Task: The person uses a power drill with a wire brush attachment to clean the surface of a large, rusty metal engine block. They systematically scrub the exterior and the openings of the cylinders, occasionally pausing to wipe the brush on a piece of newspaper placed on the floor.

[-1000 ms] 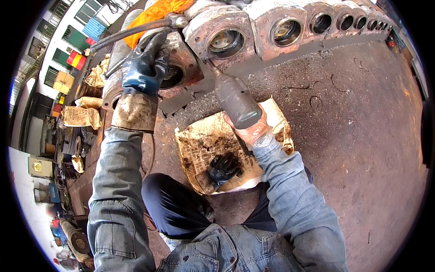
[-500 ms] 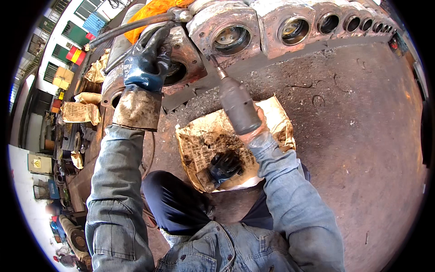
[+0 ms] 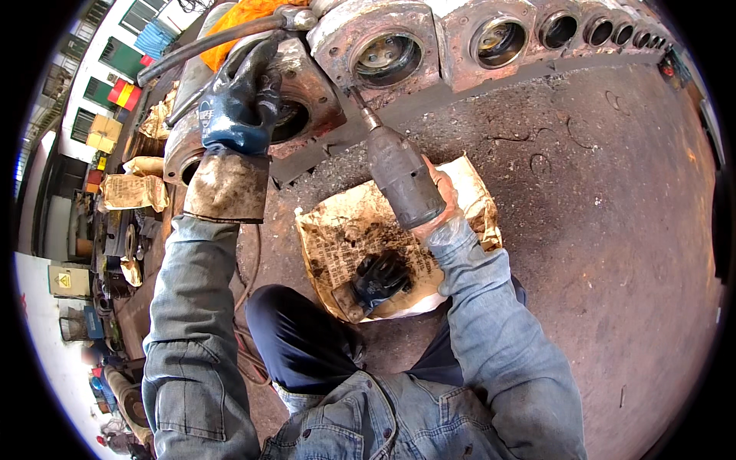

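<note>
At the left, a sleeve of faded blue denim (image 3: pixel 201 330) runs almost straight up to the left hand (image 3: pixel 241 111), which wears a blue-and-black coated work glove with a stained tan cuff. This hand is raised in front of a rusty metal block with a round bore (image 3: pixel 320 96), its fingers stretched upward, the longest reaching a long dark metal bar (image 3: pixel 207 48) that slants past an orange cloth (image 3: pixel 249 13); whether they grasp anything I cannot tell. Near the middle, a loose dark glove (image 3: pixel 378 284) lies on a creased, oil-stained tan paper sack (image 3: pixel 345 222) on the floor. Above the sack, a dark grey cylindrical tool with a narrow metal nose (image 3: pixel 405 172) tilts up and leftward, its tip near the lower edge of the next block (image 3: pixel 330 52). The right hand (image 3: pixel 442 188) grasps the tool from its right side, the fingers partly hidden behind the body, the forearm angling in from the lower right. Compared with one second ago, the left hand has stayed by the bar with its fingers more extended, the loose glove still lies on the sack, and the tool shows more of its side and less of its rear face.
</note>
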Tool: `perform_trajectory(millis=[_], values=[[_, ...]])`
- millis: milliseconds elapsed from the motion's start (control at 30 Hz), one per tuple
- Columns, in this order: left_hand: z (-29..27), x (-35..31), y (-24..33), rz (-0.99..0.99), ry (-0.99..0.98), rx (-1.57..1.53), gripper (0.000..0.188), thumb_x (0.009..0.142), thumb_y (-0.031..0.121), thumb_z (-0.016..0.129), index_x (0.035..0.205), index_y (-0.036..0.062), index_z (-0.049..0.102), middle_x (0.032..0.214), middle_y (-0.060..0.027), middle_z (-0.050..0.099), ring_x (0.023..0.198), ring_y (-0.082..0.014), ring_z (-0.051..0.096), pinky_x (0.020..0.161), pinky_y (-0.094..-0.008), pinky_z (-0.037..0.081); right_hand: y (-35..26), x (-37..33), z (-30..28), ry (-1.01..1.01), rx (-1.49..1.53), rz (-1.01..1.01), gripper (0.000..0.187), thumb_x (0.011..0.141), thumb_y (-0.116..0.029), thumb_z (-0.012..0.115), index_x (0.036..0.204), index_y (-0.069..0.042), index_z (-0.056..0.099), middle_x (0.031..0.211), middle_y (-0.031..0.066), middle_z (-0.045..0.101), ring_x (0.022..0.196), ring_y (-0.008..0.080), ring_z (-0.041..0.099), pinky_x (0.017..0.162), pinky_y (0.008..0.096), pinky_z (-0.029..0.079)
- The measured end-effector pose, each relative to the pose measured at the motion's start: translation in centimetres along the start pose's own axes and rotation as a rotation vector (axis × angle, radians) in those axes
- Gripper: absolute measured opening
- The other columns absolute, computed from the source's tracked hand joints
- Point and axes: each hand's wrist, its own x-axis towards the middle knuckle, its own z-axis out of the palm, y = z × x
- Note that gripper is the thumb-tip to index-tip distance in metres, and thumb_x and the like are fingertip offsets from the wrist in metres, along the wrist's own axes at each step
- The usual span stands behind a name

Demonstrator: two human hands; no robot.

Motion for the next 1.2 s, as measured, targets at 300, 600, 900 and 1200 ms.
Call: perform_trajectory(millis=[300,600,900,1200], values=[[0.4,0.1,-0.7,0.022,0.016,0.0,0.035,0.09,0.013,0.063,0.126,0.0104,0.063,0.122,-0.0174,0.065,0.116,-0.0373,0.06,0.099,-0.0437,0.048,0.3,-0.5,0.6,-0.097,0.56,0.079,0.033,0.095,-0.005,0.058,0.128,-0.004,0.054,0.116,0.0082,0.066,0.096,0.0148,0.065,0.084,0.0321,0.056],[0.6,0.4,0.2,0.005,-0.006,0.053,0.036,0.091,0.015,0.062,0.127,0.0118,0.062,0.123,-0.0181,0.065,0.116,-0.0389,0.06,0.099,-0.0451,0.048,1.2,1.0,0.1,0.132,0.924,0.388,0.027,0.101,-0.022,0.055,0.121,-0.004,0.059,0.102,0.0043,0.068,0.089,0.016,0.066,0.079,0.0351,0.057],[-0.3,0.9,0.7,0.006,-0.019,0.109,0.037,0.093,0.015,0.06,0.13,0.0122,0.061,0.124,-0.0198,0.064,0.118,-0.0395,0.059,0.101,-0.0454,0.047,-1.4,0.4,0.3,0.003,0.687,0.271,0.031,0.094,-0.024,0.06,0.119,-0.006,0.057,0.103,0.0127,0.07,0.09,0.0289,0.07,0.084,0.0427,0.058],[1.0,0.1,-0.3,-0.006,-0.017,0.052,0.037,0.097,0.02,0.054,0.134,0.0154,0.058,0.126,-0.0222,0.063,0.121,-0.0426,0.057,0.101,-0.0479,0.046,2.0,-0.9,0.3,0.146,-0.207,-0.028,0.048,0.081,-0.024,0.076,0.122,-0.012,0.054,0.103,0.0086,0.068,0.093,0.023,0.068,0.083,0.04,0.056]])
